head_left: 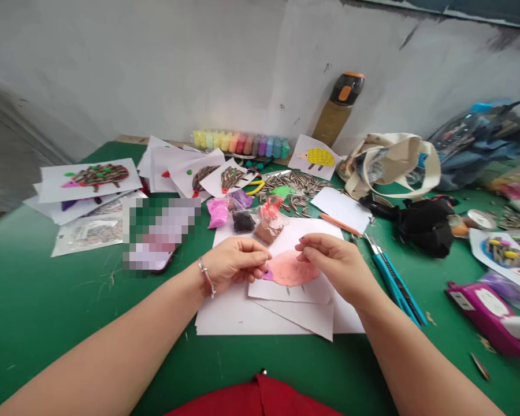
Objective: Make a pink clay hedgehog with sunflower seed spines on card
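White sheets [229, 312] lie on the green table. On top is a small card [260, 292] bearing a salmon-pink clay body [292, 268] with a purple snout at its left end and two short drawn legs. My left hand [242, 260] is over the card's left edge, thumb and fingertips pinched together beside the purple snout; what they hold, if anything, is too small to name. Above the body's right end, my right hand [327, 257] has its thumb and fingers slightly apart, with nothing visible between them. Bags of pink [218, 212], black [243, 222] and brown clay [268, 231] sit just beyond.
Sunflower seeds [301, 188] are heaped behind the bags. Teal cutters [398, 283] and an orange pen [340, 224] lie right; finished hedgehog cards [91, 179] lie left. A bottle [338, 110], a clay row [242, 144] and a cloth bag [390, 164] stand near the wall.
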A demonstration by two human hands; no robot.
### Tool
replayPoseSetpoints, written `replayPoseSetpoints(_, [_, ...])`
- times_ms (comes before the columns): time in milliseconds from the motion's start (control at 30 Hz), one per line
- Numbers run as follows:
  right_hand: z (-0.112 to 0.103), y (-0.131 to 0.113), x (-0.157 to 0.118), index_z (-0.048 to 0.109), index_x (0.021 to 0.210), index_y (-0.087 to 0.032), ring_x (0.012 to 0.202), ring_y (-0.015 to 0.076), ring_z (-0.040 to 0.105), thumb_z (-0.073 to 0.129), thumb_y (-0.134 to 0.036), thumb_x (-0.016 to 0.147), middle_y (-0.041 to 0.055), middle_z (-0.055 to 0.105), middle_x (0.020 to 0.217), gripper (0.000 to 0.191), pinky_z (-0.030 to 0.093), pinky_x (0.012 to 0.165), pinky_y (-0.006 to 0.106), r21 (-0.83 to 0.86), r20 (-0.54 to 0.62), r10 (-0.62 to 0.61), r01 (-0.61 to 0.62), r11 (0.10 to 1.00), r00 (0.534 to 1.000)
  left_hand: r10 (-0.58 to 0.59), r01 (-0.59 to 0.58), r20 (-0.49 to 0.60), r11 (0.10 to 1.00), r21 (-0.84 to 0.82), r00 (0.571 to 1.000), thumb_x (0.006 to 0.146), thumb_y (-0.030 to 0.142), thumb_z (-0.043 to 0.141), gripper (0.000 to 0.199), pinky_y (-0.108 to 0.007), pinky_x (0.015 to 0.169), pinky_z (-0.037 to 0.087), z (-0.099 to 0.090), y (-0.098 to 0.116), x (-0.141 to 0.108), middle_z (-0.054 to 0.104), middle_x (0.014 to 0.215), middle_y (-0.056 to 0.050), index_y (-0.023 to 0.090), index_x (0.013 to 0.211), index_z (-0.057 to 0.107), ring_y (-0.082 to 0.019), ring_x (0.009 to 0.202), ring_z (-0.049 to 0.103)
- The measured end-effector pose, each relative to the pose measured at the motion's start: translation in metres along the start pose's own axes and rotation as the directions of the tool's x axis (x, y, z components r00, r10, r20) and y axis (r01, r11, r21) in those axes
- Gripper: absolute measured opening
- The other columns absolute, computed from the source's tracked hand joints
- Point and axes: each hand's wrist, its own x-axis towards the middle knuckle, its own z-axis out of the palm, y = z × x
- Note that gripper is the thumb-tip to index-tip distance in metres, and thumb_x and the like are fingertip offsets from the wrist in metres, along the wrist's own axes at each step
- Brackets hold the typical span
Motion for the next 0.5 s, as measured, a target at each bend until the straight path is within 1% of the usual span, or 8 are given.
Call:
replayPoseSetpoints(67, [-0.001, -0.003, -0.001, 0.065, 0.098, -0.019, 0.08, 0.0197, 0.069, 0.063, -0.032, 0.08, 0.0064, 0.072, 0.093, 0.023, 0.053, 0.069, 0.031, 0.006, -0.014, -0.021, 0.022, 1.0, 1.0, 0.01, -0.01, -0.008, 1.0, 0.004, 1.0, 0.063, 0.028, 0.084, 0.03, -0.016, 0.047, 0.043, 0.0, 0.0, 0.001, 0.064, 0.062, -0.001, 0.011, 0.082, 0.068, -0.008, 0.053, 0.057])
replayPoseSetpoints(133, [-0.002, -0.007, -0.002, 0.065, 0.093, -0.019, 0.073, 0.0178, 0.068, 0.062, -0.032, 0.079, 0.0042, 0.071, 0.086, 0.019, 0.053, 0.066, 0.03, -0.037, -0.037, -0.04, 0.039, 0.999, 0.999, 0.018, -0.018, 0.001, 1.0, 0.0, 1.0, 0.064, 0.027, 0.083, 0.028, -0.016, 0.047, 0.044, 0.0, 0.0, 0.002, 0.064, 0.063, -0.001, 0.011, 0.082, 0.068, -0.008, 0.054, 0.058])
replayPoseSetpoints(200, [-0.003, -0.012, -0.005, 0.066, 0.084, -0.019, 0.066, 0.0151, 0.064, 0.06, -0.031, 0.081, 0.0015, 0.069, 0.076, 0.014, 0.05, 0.062, 0.028, -0.147, -0.052, -0.08, 0.072, 0.986, 0.995, 0.022, -0.022, 0.011, 1.0, -0.002, 1.0, 0.066, 0.025, 0.081, 0.025, -0.015, 0.047, 0.044, 0.0, 0.0, 0.003, 0.064, 0.062, -0.001, 0.01, 0.082, 0.067, -0.008, 0.054, 0.058])
replayPoseSetpoints(267, [-0.004, -0.017, -0.011, 0.067, 0.079, -0.02, 0.067, 0.0145, 0.061, 0.058, -0.029, 0.082, 0.0004, 0.067, 0.074, 0.012, 0.048, 0.062, 0.028, -0.304, -0.048, -0.169, 0.146, 0.941, 0.985, 0.021, -0.021, 0.012, 1.0, 0.0, 1.0, 0.068, 0.023, 0.08, 0.022, -0.015, 0.047, 0.045, 0.0, 0.001, 0.002, 0.064, 0.062, -0.001, 0.01, 0.082, 0.067, -0.008, 0.054, 0.058])
replayPoseSetpoints(333, [-0.003, -0.018, -0.019, 0.068, 0.081, -0.022, 0.074, 0.0153, 0.06, 0.057, -0.025, 0.083, 0.0002, 0.067, 0.079, 0.012, 0.046, 0.066, 0.028, -0.445, -0.008, -0.271, 0.239, 0.863, 0.963, 0.022, -0.022, 0.003, 1.0, 0.003, 1.0, 0.07, 0.021, 0.078, 0.02, -0.015, 0.048, 0.045, 0.001, 0.002, 0.002, 0.064, 0.062, -0.001, 0.01, 0.083, 0.067, -0.007, 0.054, 0.058])
replayPoseSetpoints(400, [0.0, -0.014, -0.029, 0.069, 0.086, -0.024, 0.079, 0.0159, 0.06, 0.056, -0.023, 0.084, 0.0003, 0.067, 0.083, 0.013, 0.046, 0.07, 0.029, -0.522, 0.038, -0.334, 0.304, 0.797, 0.942, 0.027, -0.027, -0.006, 1.0, 0.004, 1.0, 0.072, 0.019, 0.077, 0.016, -0.015, 0.048, 0.046, 0.002, 0.002, 0.001, 0.064, 0.061, -0.001, 0.01, 0.082, 0.067, -0.007, 0.054, 0.059])
replayPoseSetpoints(433, [0.001, -0.01, -0.034, 0.069, 0.089, -0.024, 0.078, 0.0158, 0.06, 0.055, -0.023, 0.085, 0.0005, 0.067, 0.083, 0.015, 0.046, 0.071, 0.029, -0.534, 0.045, -0.348, 0.317, 0.784, 0.936, 0.03, -0.03, -0.009, 1.0, 0.003, 1.0, 0.072, 0.018, 0.076, 0.015, -0.015, 0.048, 0.046, 0.002, 0.002, 0.0, 0.064, 0.061, -0.001, 0.01, 0.081, 0.067, -0.007, 0.053, 0.059])
replayPoseSetpoints(500, [0.004, 0.001, -0.042, 0.069, 0.093, -0.023, 0.079, 0.0159, 0.061, 0.054, -0.025, 0.086, 0.0015, 0.068, 0.086, 0.016, 0.047, 0.072, 0.029, -0.526, 0.001, -0.349, 0.297, 0.797, 0.937, 0.029, -0.029, 0.001, 1.0, 0.0, 1.0, 0.073, 0.017, 0.075, 0.012, -0.015, 0.048, 0.045, 0.003, 0.0, -0.001, 0.064, 0.06, -0.001, 0.01, 0.079, 0.067, -0.007, 0.051, 0.058])
